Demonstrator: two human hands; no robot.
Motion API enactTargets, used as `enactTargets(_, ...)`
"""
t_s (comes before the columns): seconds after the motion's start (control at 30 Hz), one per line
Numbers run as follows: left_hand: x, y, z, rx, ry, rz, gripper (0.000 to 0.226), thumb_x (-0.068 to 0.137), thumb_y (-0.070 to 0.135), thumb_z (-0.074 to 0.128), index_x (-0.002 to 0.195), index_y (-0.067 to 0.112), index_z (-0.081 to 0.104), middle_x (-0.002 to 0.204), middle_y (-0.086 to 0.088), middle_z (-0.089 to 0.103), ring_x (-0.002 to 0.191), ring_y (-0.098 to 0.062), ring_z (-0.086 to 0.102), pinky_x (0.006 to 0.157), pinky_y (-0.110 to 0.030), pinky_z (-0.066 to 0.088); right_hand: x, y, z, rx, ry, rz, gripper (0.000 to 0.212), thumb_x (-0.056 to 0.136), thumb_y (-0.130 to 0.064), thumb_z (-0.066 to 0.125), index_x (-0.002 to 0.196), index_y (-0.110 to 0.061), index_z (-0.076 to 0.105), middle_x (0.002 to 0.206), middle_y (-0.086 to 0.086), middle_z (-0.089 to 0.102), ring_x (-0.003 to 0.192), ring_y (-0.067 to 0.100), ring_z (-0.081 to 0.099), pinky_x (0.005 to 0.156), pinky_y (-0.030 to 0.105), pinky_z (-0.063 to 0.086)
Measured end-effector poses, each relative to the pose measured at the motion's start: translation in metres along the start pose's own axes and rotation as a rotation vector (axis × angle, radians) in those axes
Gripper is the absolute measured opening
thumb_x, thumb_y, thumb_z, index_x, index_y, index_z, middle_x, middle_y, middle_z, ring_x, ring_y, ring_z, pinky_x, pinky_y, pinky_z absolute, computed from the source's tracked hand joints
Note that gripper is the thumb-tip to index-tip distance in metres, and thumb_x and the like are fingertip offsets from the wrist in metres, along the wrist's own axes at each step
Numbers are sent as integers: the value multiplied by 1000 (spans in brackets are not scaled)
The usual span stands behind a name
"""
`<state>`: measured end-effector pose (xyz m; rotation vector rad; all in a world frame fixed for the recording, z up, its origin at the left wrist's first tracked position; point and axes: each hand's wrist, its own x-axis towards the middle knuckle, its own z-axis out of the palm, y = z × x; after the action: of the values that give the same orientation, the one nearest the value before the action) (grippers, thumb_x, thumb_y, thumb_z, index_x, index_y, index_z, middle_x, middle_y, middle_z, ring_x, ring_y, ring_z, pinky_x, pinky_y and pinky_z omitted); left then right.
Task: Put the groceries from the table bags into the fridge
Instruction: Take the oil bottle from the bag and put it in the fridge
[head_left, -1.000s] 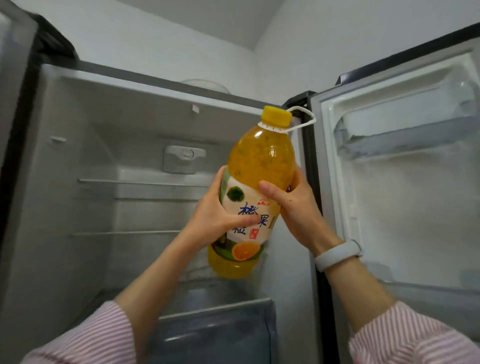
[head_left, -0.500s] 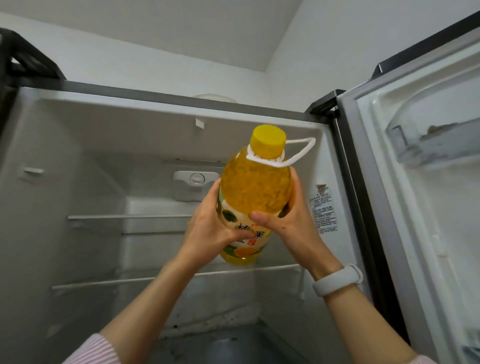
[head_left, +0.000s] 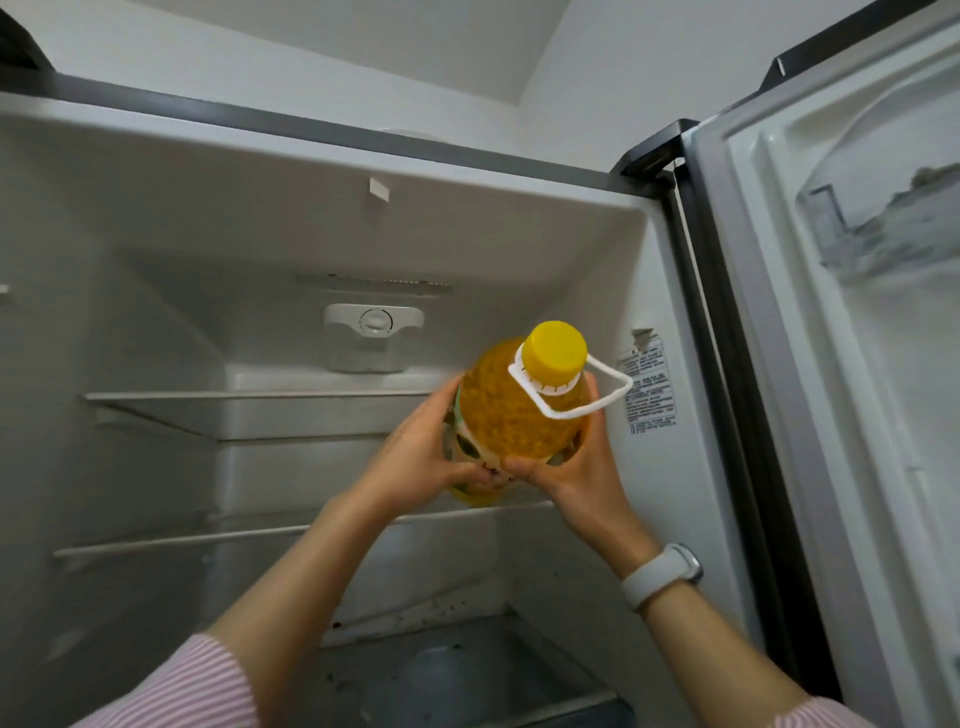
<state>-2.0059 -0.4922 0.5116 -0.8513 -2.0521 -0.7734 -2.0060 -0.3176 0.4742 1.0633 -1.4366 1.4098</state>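
A big bottle of orange juice (head_left: 514, 415) with a yellow cap and a white carry loop is held inside the open fridge (head_left: 311, 228), its base just above the middle glass shelf (head_left: 291, 530) near the right wall. The bottle leans with its cap toward me. My left hand (head_left: 421, 457) wraps its left side and my right hand (head_left: 576, 467) cups its right side and bottom; the lower label is mostly hidden by my fingers.
An upper glass shelf (head_left: 249, 397) and a thermostat dial (head_left: 374, 322) sit further back. The fridge door (head_left: 852, 364) stands open at the right with a door bin (head_left: 883, 228). A drawer (head_left: 467, 680) lies below. A white watch (head_left: 660, 574) is on my right wrist.
The bottle has moved deeper into the fridge and lower, down toward the middle shelf at the right, and has tipped so its cap faces me. Both hands moved in with it.
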Motion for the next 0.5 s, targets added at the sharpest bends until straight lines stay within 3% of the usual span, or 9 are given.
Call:
enactTargets(0.1,-18,10,-15,-111,9,44,75,72,13,73,131,38,35,137,5,43,124,-8,43,104,-41,41,-9,5,5,-20,-27,-32,89,58,-15,83,123,-39,28,125,-22,42,112,-16,45,90,7,41)
enactTargets(0.17,-31,24,-25,-302,38,62,55,73,22,58,121,43,44,135,8,46,122,-1,45,101,-25,43,-9,7,12,-31,-54,-35,87,61,1,80,120,-36,27,121,-21,42,106,-22,45,83,0,38)
enactTargets(0.23,-38,35,-24,-336,30,84,51,71,46,56,119,52,41,137,15,42,125,2,41,97,-16,42,-8,13,20,-63,-84,-11,89,61,-8,82,126,-35,28,123,-18,46,110,-14,48,84,5,42)
enactTargets(0.3,-38,34,-17,-214,27,87,58,67,60,58,121,58,36,142,14,37,129,-3,37,101,-25,40,-9,19,25,-149,-119,47,94,59,-26,83,130,-45,24,129,-14,46,117,3,48,91,19,46)
enactTargets(0.37,-40,25,-9,-112,57,100,57,72,57,66,120,56,36,145,8,37,132,-9,35,103,-28,39,-11,26,26,-269,-151,87,94,62,-35,82,126,-57,18,134,-15,40,123,10,42,97,28,43)
enactTargets(0.5,-47,14,-5,-152,130,68,51,69,47,58,118,43,44,143,5,39,130,-6,36,98,-23,42,-9,33,26,-286,-234,134,97,68,-27,79,135,-45,12,141,-11,33,128,9,34,101,28,36)
